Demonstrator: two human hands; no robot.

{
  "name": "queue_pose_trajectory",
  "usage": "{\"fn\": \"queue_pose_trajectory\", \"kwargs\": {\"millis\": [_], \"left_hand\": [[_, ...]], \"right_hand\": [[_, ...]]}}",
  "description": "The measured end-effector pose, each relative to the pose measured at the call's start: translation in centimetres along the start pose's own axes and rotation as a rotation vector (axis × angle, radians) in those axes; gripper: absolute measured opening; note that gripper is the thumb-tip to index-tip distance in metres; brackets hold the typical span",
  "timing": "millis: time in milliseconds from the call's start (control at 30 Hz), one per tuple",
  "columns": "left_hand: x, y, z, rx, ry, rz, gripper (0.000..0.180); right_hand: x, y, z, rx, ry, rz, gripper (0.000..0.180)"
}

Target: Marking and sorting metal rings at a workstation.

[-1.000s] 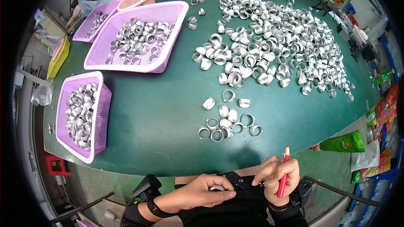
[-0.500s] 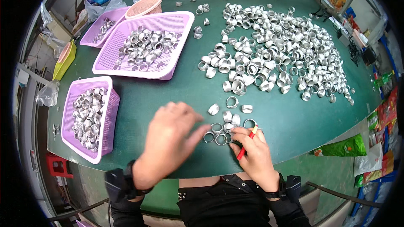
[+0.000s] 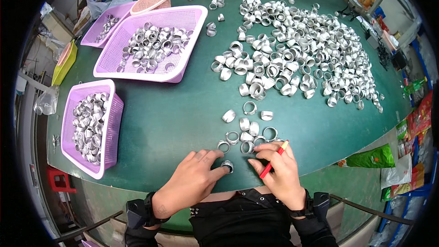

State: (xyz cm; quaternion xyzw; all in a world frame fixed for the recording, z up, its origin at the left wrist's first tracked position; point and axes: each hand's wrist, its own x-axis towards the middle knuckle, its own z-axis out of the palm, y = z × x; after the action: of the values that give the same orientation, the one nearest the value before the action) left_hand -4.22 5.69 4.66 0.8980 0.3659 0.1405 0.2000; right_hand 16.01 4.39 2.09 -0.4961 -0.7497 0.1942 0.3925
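The left hand has thumb and forefinger slightly parted at a silver ring on the counter (whether they grip it, I cannot tell). The right hand has its fingers curled on a red pencil, thumb and forefinger tips parted beside a small group of rings. Well left of the left fingers stands a purple basket.

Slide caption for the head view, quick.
Left hand touching a metal ring, right hand holding a red pencil, more rings heaped on the green table.
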Motion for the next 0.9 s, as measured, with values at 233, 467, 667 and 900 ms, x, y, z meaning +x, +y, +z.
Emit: {"fn": "queue_pose_trajectory", "kwargs": {"millis": [233, 467, 667, 900], "left_hand": [[-0.2, 2.2, 3.5, 0.035, 0.193, -0.299, 0.033], [-0.2, 0.7, 2.6, -0.078, 0.179, -0.237, 0.025], [-3.2, 0.3, 3.9, -0.309, 0.326, -0.222, 0.027], [-2.1, 0.5, 7.5, -0.469, 0.642, -0.07, 0.016]], "right_hand": [[0.3, 0.2, 1.0, -0.016, -0.025, -0.03, 0.022], [0.5, 0.8, -0.4, 0.164, -0.163, 0.004, 0.026], [1.8, 0.0, 1.3, -0.041, -0.231, -0.134, 0.032], [0.1, -1.0, -1.7, -0.004, -0.252, -0.011, 0.014]]}}
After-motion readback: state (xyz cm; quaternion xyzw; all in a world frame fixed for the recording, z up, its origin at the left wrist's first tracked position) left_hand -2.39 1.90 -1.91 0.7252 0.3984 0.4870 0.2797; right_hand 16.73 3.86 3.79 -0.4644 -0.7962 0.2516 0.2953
